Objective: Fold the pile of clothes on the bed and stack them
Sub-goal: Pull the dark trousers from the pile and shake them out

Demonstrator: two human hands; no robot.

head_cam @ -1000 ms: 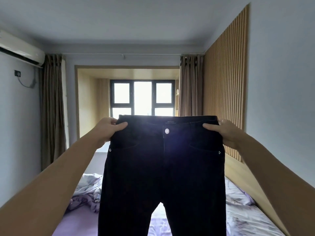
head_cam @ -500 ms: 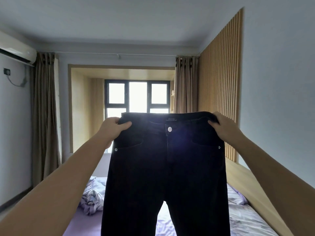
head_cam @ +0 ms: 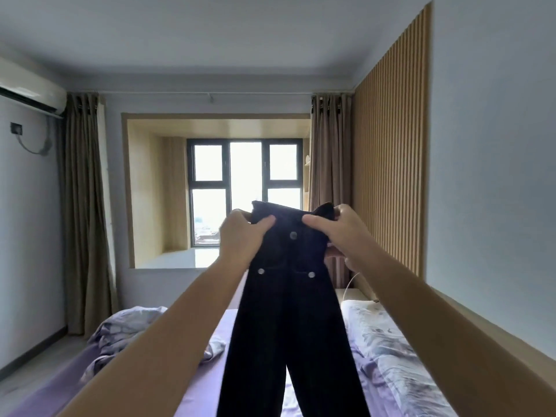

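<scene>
**A:** What are the hands doing?

**B:** Both hands are raised in front of the person at chest height. The left hand (head_cam: 240, 236) and the right hand (head_cam: 340, 233) each grip the waistband of a pair of black trousers (head_cam: 288, 311), fingers curled over the top edge and thumbs at the front. The two hands sit close together, so the waistband is bunched between them. A silver button shows in the middle, with two rivets below it.

**A:** Where do the trousers hang?

**B:** In the air above the bed (head_cam: 210, 386). The two legs drop straight down, side by side, and run out of the bottom of the view. Nothing else touches them.

**A:** Which step is this?

**B:** It looks like the first fold: bringing the two halves together lengthwise, one leg onto the other.

**A:** And next?

**B:** Probably matching the side seams, then lowering the trousers flat onto the purple sheet to fold them shorter. A crumpled pile of pale clothes (head_cam: 120, 332) lies on the bed's left side, waiting.
</scene>
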